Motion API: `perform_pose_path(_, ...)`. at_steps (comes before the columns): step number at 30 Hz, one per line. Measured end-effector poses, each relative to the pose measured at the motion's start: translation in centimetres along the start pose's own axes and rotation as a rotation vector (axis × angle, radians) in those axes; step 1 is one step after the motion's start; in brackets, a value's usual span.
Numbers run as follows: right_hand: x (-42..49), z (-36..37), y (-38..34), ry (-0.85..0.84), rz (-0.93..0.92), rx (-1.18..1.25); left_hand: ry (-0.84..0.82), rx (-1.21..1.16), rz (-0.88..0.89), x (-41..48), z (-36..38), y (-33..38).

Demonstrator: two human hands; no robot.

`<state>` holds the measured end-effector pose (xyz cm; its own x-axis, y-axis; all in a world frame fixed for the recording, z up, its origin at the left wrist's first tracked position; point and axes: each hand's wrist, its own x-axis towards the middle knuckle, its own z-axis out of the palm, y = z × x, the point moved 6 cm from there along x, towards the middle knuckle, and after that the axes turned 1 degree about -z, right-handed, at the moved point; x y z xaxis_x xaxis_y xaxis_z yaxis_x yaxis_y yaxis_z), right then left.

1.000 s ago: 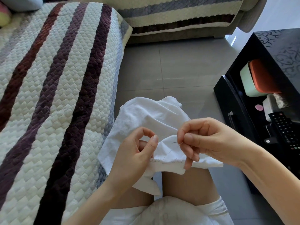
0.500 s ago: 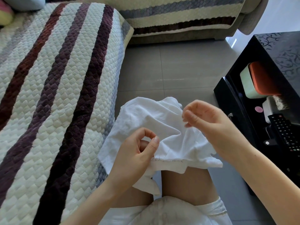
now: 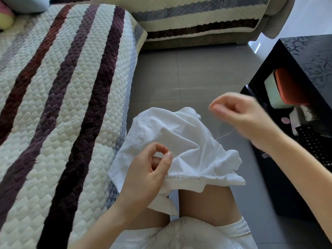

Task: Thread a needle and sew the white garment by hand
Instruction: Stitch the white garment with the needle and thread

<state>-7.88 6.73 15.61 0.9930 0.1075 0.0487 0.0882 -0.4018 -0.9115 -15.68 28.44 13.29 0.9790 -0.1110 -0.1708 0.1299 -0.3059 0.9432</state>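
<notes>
- Two hands are working: the left hand (image 3: 152,169) is pinching the white garment (image 3: 179,137) at its hem, over the knee, beside the stitch line (image 3: 185,177).
- Right hand (image 3: 244,119), blurred and raised beyond the cloth, is holding the thread (image 3: 226,134) in curled fingers; no needle is showing.
- Judgement: pulling evenly is taking up slack without puckering the hem.

This is the living room of a home. A sofa (image 3: 62,105) in a quilted cover striped cream, purple and brown fills 8 to 11 o'clock. A second sofa section (image 3: 197,20) runs along 12 o'clock. Grey floor tiles (image 3: 179,72) lie between them. At 3 o'clock stands a black coffee table (image 3: 309,56) whose lower shelf holds a remote control (image 3: 314,142) and an orange-lidded box (image 3: 287,87).
</notes>
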Motion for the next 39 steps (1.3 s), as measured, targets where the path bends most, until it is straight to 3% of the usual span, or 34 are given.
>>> perform_pose_path(2,-2.0,3.3,-0.2,-0.345,0.021,-0.032,0.005,0.001,0.004,0.0,0.0,0.1)
perform_pose_path(4,-3.9,5.5,-0.4,-0.567,0.028,-0.023,0.007,0.001,0.011,0.0,-0.1,0.1)
perform_pose_path(10,-5.5,8.5,0.0,-0.657,-0.004,-0.023,-0.016,0.012,0.029,0.0,0.1,0.3)
perform_pose_path(18,-3.9,5.7,-2.1,-0.443,-0.040,0.196,-0.062,-0.055,-0.041,0.1,0.0,-0.2)
perform_pose_path(28,-2.7,3.2,-4.1,-0.287,-0.086,0.213,-0.343,-0.055,-0.046,-0.4,0.6,-0.2)
perform_pose_path(39,-1.9,1.9,-4.1,-0.016,-0.084,0.170,-0.320,0.003,-0.105,-0.5,0.7,0.0)
